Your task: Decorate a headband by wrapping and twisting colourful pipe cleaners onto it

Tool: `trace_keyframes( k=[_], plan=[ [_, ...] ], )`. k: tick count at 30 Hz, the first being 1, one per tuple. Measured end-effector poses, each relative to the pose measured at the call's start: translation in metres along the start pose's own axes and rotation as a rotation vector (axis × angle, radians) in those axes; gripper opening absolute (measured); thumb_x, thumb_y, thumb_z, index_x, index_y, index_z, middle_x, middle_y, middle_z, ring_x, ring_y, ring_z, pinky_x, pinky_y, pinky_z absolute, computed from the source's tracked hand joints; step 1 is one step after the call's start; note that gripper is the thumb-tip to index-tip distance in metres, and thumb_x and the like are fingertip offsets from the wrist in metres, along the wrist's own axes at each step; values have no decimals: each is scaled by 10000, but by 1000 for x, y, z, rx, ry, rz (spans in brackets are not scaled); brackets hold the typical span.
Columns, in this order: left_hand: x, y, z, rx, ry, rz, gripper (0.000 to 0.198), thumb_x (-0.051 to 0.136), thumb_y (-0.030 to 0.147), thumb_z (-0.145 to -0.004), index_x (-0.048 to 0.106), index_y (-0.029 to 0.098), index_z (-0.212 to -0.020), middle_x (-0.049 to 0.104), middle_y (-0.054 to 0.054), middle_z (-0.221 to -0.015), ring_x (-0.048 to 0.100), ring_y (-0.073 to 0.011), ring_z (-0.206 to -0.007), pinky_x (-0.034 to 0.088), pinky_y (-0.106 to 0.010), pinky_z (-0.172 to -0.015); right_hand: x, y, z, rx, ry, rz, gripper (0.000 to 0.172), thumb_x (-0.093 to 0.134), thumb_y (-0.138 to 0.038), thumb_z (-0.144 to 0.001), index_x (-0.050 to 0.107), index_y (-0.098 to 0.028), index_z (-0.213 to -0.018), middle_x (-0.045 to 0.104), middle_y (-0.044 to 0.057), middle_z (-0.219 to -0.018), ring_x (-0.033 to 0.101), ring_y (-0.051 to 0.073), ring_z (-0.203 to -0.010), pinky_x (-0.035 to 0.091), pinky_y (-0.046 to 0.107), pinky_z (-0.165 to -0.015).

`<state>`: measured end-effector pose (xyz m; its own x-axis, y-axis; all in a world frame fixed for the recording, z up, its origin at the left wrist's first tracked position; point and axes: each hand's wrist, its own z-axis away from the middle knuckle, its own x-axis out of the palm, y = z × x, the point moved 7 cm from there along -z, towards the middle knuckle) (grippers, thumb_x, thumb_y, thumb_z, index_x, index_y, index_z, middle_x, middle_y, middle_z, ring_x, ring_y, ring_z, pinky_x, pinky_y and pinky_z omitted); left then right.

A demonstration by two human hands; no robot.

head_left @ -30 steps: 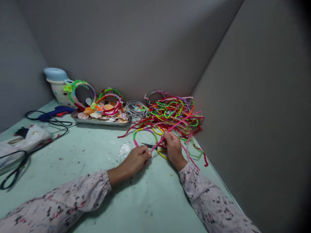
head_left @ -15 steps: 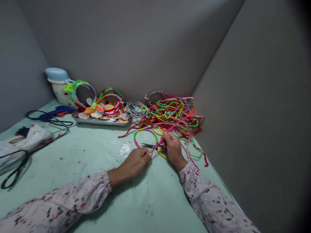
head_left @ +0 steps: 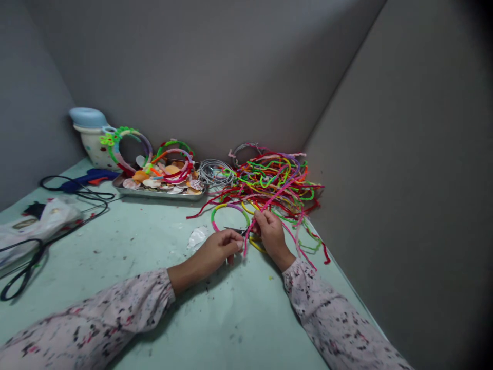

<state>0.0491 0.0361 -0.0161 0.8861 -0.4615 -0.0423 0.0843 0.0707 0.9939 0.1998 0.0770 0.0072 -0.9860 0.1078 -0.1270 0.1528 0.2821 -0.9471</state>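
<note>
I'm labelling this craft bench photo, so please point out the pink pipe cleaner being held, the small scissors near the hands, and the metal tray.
pink pipe cleaner [head_left: 249,231]: head view, its straight middle stretch.
small scissors [head_left: 232,229]: head view, the dark blades.
metal tray [head_left: 157,193]: head view, its front rim.

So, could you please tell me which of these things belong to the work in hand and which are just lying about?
In hand: pink pipe cleaner, pinched by left hand and right hand; probably also pipe-cleaner pile, hoop, snips.
Lying about: shell tray, wire coil, glue gun, big scissors, bag, jar.
</note>
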Motion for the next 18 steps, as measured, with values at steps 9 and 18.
trace_keyframes(
  k=[9, 18],
  plan=[
    [-1, -4, -4, -34, 57, -68, 227, 656, 343, -746, 581, 146, -832, 580, 19, -644, 443, -64, -456, 330, -203, -438, 5, -8, 3, -19, -2, 27, 364, 559, -465, -874, 510, -199, -631, 467, -58, -505, 407, 101, -466, 339, 235, -465],
    [-2, -6, -4, -16, 37, -137, 166, 602, 302, -758, 595, 153, -831, 548, 39, -610, 417, -66, -459, 292, -201, -444, 6, -1, 3, 66, -32, -78, 363, 554, -494, -865, 525, -203, -650, 486, -56, -498, 408, 95, -442, 332, 230, -453]
  ],
)
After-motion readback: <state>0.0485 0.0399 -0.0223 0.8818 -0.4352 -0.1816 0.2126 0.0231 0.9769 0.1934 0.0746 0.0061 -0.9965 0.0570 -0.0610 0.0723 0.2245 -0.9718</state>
